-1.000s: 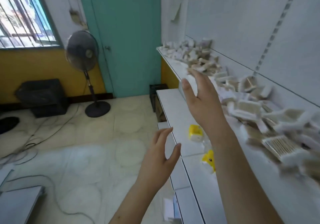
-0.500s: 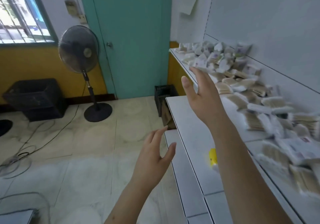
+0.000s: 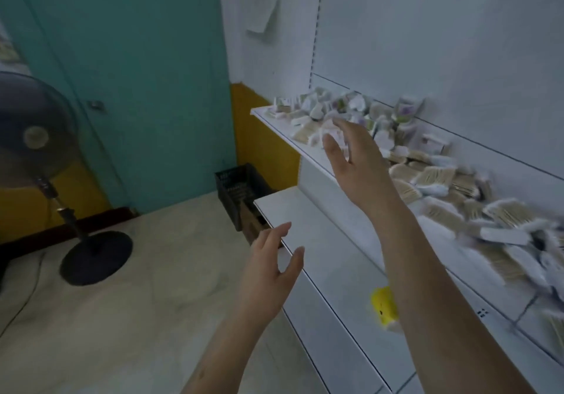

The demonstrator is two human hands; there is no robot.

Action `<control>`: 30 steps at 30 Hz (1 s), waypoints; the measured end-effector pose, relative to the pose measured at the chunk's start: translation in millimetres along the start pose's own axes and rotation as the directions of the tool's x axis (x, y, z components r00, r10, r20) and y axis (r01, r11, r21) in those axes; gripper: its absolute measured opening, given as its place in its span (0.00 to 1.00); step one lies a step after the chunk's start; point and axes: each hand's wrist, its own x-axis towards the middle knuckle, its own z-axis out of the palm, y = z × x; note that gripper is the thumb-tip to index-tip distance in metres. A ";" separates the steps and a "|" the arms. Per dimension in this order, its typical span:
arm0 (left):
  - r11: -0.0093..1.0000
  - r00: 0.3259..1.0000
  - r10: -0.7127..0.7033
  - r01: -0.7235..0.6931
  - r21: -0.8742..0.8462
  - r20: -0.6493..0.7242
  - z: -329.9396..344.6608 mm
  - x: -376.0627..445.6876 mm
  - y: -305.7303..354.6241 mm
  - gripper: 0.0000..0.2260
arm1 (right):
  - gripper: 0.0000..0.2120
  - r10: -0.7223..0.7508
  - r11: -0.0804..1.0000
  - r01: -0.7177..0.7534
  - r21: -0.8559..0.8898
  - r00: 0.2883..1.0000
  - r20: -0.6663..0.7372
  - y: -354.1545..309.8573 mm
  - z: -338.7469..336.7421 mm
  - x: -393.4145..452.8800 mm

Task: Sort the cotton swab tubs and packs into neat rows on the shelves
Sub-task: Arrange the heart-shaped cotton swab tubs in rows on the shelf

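A jumbled heap of cotton swab packs (image 3: 427, 177) covers the upper white shelf (image 3: 283, 129), running from its far left end to the right edge of view. My right hand (image 3: 357, 161) is raised with fingers spread in front of the heap's left part and holds nothing. My left hand (image 3: 271, 268) hovers lower, open and relaxed, over the front edge of the lower shelf (image 3: 320, 241). A small yellow pack (image 3: 383, 308) lies on the lower shelf, partly hidden behind my right forearm.
A black crate (image 3: 238, 189) stands on the floor by the shelf end. A standing fan (image 3: 36, 149) is at the left, in front of a teal door (image 3: 122, 73). Cables trail over the tiled floor.
The view has turned right and moved closer to the shelves. My right hand has reached further towards the heap's far left part; my left hand stays open below it.
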 end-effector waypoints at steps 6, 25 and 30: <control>0.999 0.997 0.028 -0.027 -0.022 0.077 3.5 80.9 -30.5 0.23 | 0.25 0.105 0.994 -0.104 0.012 0.992 -0.067 43.6 21.4 54.4; 0.920 0.893 0.382 -0.345 -0.185 0.238 109.6 378.5 -12.7 0.16 | 0.21 0.157 0.942 -0.295 -0.159 0.808 -0.568 195.8 -12.5 201.8; 0.866 0.823 0.500 -0.472 -0.165 0.271 145.9 422.7 -4.5 0.21 | 0.26 0.264 0.867 -0.459 -0.193 0.752 -0.604 220.8 -25.1 195.1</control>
